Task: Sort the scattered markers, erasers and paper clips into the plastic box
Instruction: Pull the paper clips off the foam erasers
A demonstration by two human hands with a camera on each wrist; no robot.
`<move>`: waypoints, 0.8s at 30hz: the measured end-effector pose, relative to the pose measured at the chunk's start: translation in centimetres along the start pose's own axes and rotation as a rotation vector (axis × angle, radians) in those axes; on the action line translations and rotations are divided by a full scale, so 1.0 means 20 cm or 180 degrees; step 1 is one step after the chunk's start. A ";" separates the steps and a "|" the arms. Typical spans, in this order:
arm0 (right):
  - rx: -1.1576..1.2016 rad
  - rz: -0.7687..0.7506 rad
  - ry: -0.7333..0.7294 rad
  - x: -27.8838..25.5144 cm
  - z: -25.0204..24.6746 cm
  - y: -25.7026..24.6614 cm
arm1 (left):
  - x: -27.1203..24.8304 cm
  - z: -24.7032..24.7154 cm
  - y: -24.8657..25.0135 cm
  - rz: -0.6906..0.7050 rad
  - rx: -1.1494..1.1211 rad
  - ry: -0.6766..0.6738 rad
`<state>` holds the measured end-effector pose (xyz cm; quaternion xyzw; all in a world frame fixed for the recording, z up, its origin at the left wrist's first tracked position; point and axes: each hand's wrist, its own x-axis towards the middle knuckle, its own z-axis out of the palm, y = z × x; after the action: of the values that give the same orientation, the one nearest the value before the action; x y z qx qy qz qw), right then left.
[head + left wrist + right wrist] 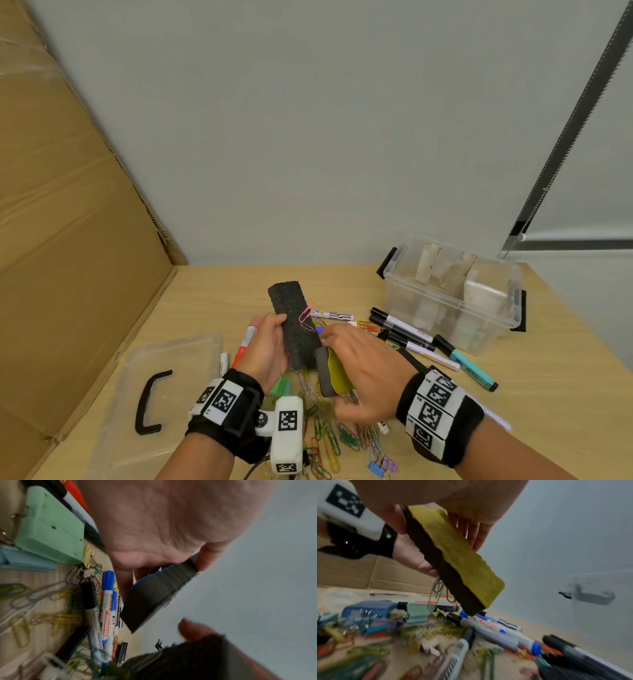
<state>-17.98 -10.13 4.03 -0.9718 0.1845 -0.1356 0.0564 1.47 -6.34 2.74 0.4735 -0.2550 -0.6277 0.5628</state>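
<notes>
My left hand (274,337) grips a long black felt eraser (291,322) and holds it tilted above the table; a pink paper clip (305,313) clings to its edge. In the left wrist view the eraser (154,595) shows its grey back. My right hand (359,370) grips a yellow and dark grey eraser (335,374) just right of the black one. The yellow eraser (458,555) has silver paper clips (436,588) dangling beside it. The clear plastic box (496,308) stands at the back right with cardboard dividers inside.
Black, white and teal markers (404,329) lie between my hands and the box. A red marker (244,346) lies to the left. Coloured paper clips (329,438) and binder clips (383,466) litter the near table. The clear lid (164,387) lies at left, beside a cardboard sheet (68,240).
</notes>
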 end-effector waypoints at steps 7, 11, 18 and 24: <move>0.0269 -0.0032 -0.0182 0.02 0.02 -0.02 | -0.01 0.00 0.04 -0.0021 -0.0056 -0.0083; 0.0145 -0.0098 -0.0578 -0.04 0.03 0.03 | 0.00 -0.04 0.07 0.0057 -0.0091 0.0070; -0.0011 -0.0064 -0.0178 0.03 -0.05 0.05 | -0.01 -0.02 0.04 -0.0082 0.0030 0.0045; 0.0050 -0.0069 -0.0125 0.10 -0.05 0.01 | -0.03 0.03 0.04 -0.0142 -0.0083 -0.0128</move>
<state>-16.46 -11.16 5.41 -0.9758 0.1716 -0.1185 0.0662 1.27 -6.07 3.97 0.4591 -0.2474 -0.6528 0.5495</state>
